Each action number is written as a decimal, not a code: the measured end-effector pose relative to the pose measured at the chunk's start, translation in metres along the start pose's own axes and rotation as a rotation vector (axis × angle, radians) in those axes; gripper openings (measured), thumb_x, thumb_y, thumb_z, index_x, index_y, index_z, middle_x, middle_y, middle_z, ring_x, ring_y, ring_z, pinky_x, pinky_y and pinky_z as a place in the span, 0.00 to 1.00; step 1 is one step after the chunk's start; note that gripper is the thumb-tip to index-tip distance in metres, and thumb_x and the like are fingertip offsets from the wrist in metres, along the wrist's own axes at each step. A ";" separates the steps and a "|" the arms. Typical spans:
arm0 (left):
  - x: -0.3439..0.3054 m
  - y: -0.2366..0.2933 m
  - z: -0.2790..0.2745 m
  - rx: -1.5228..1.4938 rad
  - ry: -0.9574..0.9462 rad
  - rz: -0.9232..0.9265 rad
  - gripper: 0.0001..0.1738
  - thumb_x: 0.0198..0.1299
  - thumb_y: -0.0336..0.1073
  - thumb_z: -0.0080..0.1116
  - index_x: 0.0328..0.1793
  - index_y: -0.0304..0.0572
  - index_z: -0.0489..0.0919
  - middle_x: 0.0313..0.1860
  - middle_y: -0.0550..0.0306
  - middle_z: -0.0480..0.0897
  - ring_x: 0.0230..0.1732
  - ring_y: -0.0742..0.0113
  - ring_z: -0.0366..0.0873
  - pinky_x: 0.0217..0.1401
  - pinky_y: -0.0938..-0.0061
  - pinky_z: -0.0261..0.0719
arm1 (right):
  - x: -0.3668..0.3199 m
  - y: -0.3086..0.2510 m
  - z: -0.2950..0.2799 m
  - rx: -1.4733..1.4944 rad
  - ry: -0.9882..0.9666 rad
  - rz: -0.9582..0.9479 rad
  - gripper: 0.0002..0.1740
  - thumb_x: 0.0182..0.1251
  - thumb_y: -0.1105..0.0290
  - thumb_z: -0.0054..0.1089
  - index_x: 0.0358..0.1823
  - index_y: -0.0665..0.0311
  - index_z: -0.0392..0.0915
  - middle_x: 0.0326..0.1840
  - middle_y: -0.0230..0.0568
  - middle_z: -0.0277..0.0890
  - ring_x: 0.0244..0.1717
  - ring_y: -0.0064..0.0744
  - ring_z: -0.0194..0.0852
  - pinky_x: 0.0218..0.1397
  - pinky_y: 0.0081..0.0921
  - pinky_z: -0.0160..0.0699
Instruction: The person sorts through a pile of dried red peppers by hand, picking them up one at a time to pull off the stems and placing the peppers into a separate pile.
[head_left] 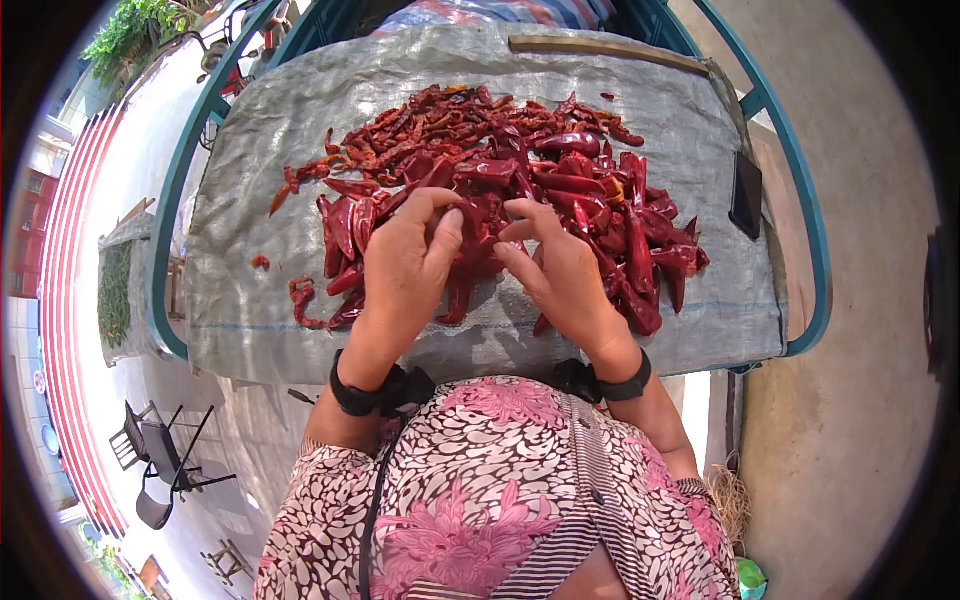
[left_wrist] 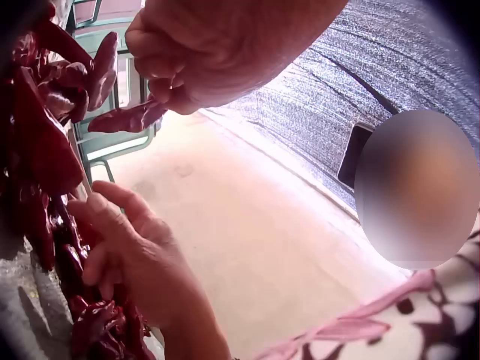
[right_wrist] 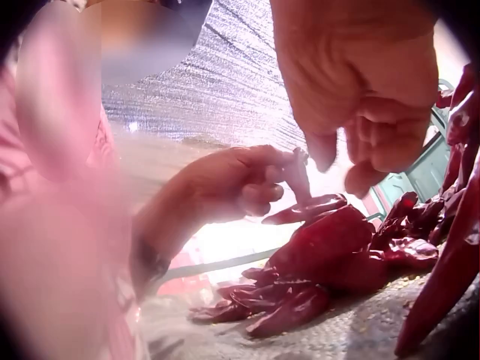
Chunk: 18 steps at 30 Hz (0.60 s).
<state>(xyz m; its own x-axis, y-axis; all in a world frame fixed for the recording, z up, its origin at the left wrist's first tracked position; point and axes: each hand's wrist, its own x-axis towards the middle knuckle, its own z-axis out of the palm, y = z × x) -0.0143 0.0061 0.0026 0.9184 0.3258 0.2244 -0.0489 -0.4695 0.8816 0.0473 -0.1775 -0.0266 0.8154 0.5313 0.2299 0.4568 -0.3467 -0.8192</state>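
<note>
A heap of glossy red chili peppers (head_left: 640,235) lies in front of the person, with more shrivelled dried chilies (head_left: 430,125) behind it. Both hands are over the near side of the heap. The left hand (head_left: 410,255) pinches a red chili pepper between thumb and fingers; this chili (right_wrist: 298,180) shows at its fingertips in the right wrist view. Close by, the right hand (head_left: 565,270) has its fingers loosely bent and its thumb apart from them. Nothing shows between the right fingers in the right wrist view (right_wrist: 360,90).
A grey woven sheet (head_left: 250,200) covers the surface, within a green metal frame (head_left: 815,240). A black phone (head_left: 746,195) lies at the right edge, a wooden strip (head_left: 610,52) at the far edge. Few chili scraps lie left. A chair (head_left: 165,455) stands on the floor at left.
</note>
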 end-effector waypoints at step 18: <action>0.004 -0.002 0.000 0.118 0.017 0.085 0.18 0.68 0.35 0.66 0.61 0.39 0.82 0.28 0.57 0.79 0.27 0.65 0.75 0.35 0.70 0.75 | -0.006 0.021 0.009 -0.324 0.172 0.020 0.27 0.61 0.78 0.59 0.64 0.67 0.71 0.43 0.52 0.80 0.40 0.57 0.83 0.45 0.50 0.83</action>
<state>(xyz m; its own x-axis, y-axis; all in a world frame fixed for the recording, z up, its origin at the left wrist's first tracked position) -0.0100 0.0081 0.0015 0.9060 0.2940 0.3046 -0.0794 -0.5887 0.8044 0.0492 -0.1812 -0.0496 0.8604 0.3936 0.3237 0.5070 -0.5970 -0.6217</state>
